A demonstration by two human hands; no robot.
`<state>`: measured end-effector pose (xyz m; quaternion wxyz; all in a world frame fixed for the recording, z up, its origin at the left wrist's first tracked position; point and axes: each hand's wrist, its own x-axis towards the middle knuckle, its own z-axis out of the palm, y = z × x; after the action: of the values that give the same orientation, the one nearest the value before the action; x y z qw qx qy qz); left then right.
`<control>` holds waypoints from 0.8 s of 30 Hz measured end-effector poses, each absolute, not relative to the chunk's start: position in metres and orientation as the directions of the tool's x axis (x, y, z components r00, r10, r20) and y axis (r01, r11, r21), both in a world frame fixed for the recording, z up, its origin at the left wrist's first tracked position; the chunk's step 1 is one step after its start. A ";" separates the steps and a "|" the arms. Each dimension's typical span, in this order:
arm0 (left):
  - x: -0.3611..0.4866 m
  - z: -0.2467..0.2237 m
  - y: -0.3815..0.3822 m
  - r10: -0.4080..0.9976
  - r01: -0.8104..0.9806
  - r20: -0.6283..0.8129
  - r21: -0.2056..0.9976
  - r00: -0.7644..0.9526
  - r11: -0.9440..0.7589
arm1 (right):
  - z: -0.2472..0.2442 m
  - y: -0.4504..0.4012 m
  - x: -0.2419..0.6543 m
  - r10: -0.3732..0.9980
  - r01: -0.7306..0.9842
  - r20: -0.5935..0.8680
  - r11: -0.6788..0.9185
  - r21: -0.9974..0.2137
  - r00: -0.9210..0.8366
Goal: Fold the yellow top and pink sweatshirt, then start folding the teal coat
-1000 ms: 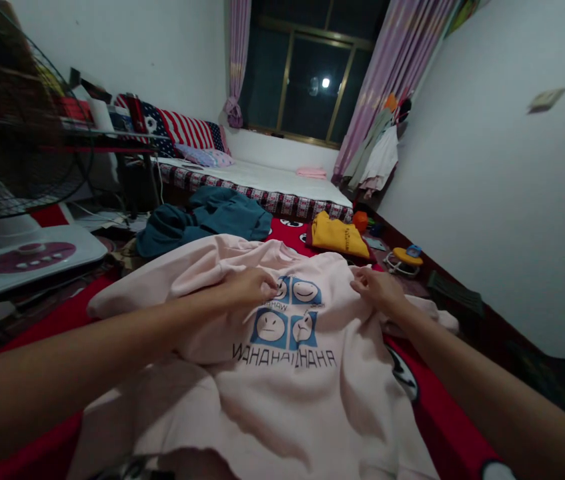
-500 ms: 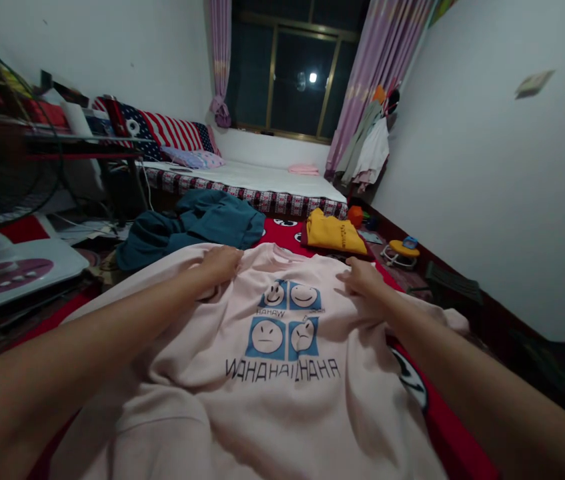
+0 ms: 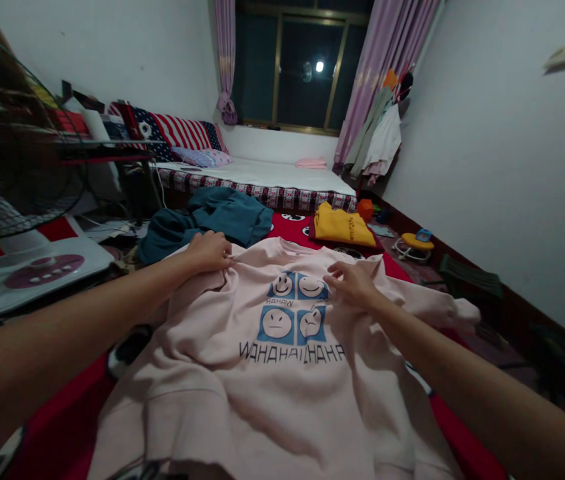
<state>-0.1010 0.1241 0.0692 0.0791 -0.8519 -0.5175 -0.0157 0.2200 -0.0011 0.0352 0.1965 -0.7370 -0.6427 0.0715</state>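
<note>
A pale pink sweatshirt (image 3: 282,393) lies spread in front of me, with blue smiley squares and dark lettering on its chest. My left hand (image 3: 211,252) is closed on its fabric at the left shoulder, fingers curled down. Over the right of the chest, beside the top right smiley square, is my right hand (image 3: 353,283), fingers apart and bent, touching or just above the cloth. The right sleeve (image 3: 427,303) stretches out to the side. Wrinkles run across the left side and lower front.
Beyond the sweatshirt, a teal garment (image 3: 212,217) lies crumpled and a yellow garment (image 3: 345,225) lies folded on red patterned bedding (image 3: 287,225). A fan (image 3: 17,153) stands at left. Behind is a bed (image 3: 262,170); a yellow stool (image 3: 415,243) stands near the right wall.
My right hand has moved inward from the right shoulder onto the chest print. My left hand has drawn the left side inward, baring red bedding there. The view has shifted slightly.
</note>
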 end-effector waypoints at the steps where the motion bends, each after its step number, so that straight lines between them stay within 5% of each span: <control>1: -0.100 0.075 0.117 0.872 0.883 0.138 -0.100 0.470 -0.459 | 0.038 -0.005 0.212 0.982 0.874 0.104 -0.090 -0.478 0.158; 5: -0.071 0.098 0.056 0.842 0.842 0.303 0.174 0.447 -0.510 | 0.053 -0.020 0.178 0.988 0.354 -0.108 -0.139 -0.925 0.106; 7: -0.047 0.102 0.010 0.761 0.700 0.352 0.307 0.545 -0.644 | 0.059 -0.028 0.163 0.990 0.045 -0.138 -0.139 -0.989 0.013; 9: -0.026 0.100 -0.037 0.634 0.506 0.302 0.406 0.712 -0.761 | 0.060 -0.039 0.151 0.996 -0.079 -0.091 -0.090 -0.993 0.006; 14: -0.009 0.099 -0.094 0.249 0.143 0.154 0.495 0.956 -0.857 | 0.045 -0.091 0.161 0.967 0.089 0.007 -0.016 -0.996 0.256; 19: -0.011 0.107 -0.027 0.512 0.168 0.403 0.639 0.759 -0.751 | 0.027 -0.175 0.207 0.973 0.342 0.056 -0.025 -0.939 0.224; 24: 0.021 0.061 0.062 0.534 0.344 0.448 0.439 0.717 -0.830 | 0.007 -0.234 0.228 0.971 0.436 -0.019 -0.124 -0.891 0.238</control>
<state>0.0210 0.0624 0.0612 -0.1644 -0.9119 -0.2406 -0.2890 0.2280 -0.2337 0.0074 0.4063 -0.6736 -0.5224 0.3290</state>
